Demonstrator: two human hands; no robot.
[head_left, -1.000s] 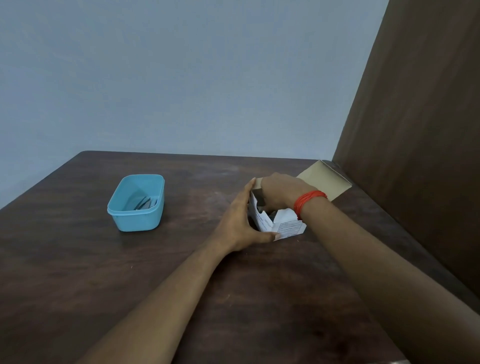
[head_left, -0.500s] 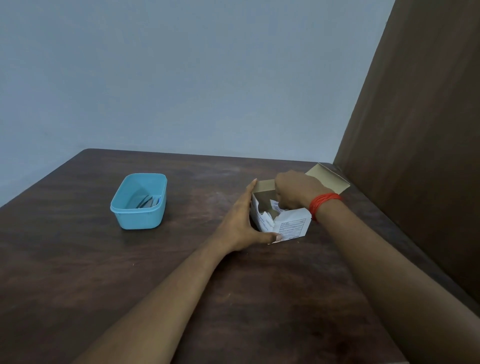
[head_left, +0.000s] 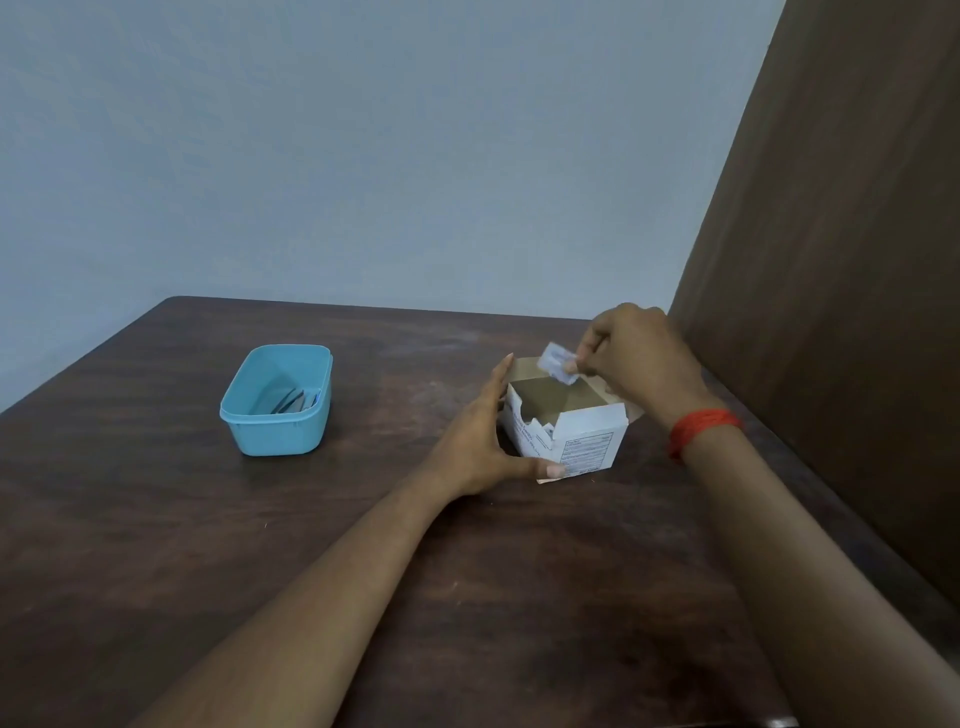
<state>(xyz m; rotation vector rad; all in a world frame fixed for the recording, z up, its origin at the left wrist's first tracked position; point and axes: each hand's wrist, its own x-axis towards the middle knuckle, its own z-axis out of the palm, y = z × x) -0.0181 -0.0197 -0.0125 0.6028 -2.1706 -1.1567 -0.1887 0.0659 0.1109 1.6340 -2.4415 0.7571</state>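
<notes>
Right hand (head_left: 636, 358) pinches small packet (head_left: 557, 362) above open white carton (head_left: 569, 426). Left hand (head_left: 480, 441), fingers straight, steadies carton's left side. Blue tub (head_left: 275, 428), far left on table (head_left: 156, 519), holds similar packets.

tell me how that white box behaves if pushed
Likely light, apt to slide or tip: the white box is thin card and looks nearly empty. Its torn front edge suggests flexible walls. The left hand braces it while the right hand pinches a small packet.

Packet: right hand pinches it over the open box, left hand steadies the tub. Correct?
No. Head view: the left hand rests against the box, not the tub, which stands apart. The right hand does pinch the packet over the box.
</notes>
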